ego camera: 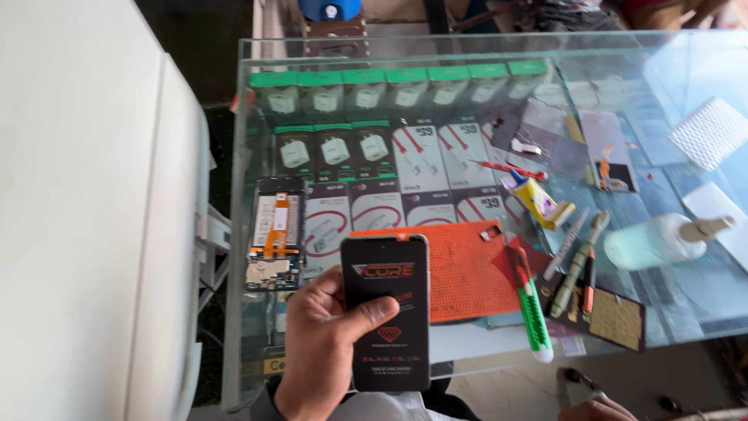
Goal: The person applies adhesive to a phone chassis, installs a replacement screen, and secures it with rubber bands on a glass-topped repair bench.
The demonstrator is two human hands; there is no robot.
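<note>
- The left hand (323,343) grips a flat black packet (388,312), phone-sized with orange and white print, upright at the near edge of the glass counter (678,312); the thumb lies across its face and the fingers curl behind its left edge.
- Only a sliver of the right hand (596,409) shows at the bottom of the view, below the counter's near edge; whether it is closed on anything I cannot tell, though a small dark metal part (580,382) sits just above it.
- The packet looks sealed and unopened, so whatever it holds is, I judge, not yet taken out.
- An opened phone (275,232) lies on the counter just beyond and left of the packet, its back off, circuit boards and an orange ribbon cable bare: disassembly looks done, reassembly not.
- An orange mat (460,269) lies directly behind and to the right of the packet, a small part resting on its far corner.
- Right of the mat lie a green-handled cutter (532,300), several screwdrivers (576,261) and a gold mesh pad (619,318), none in hand.
- Farther right of the mat a white squeeze bottle (662,240) lies on its side; beyond the mat sits a small glue tube (541,201).
- Under the glass, beyond the phone, rows of boxed chargers (374,93) fill the case.
</note>
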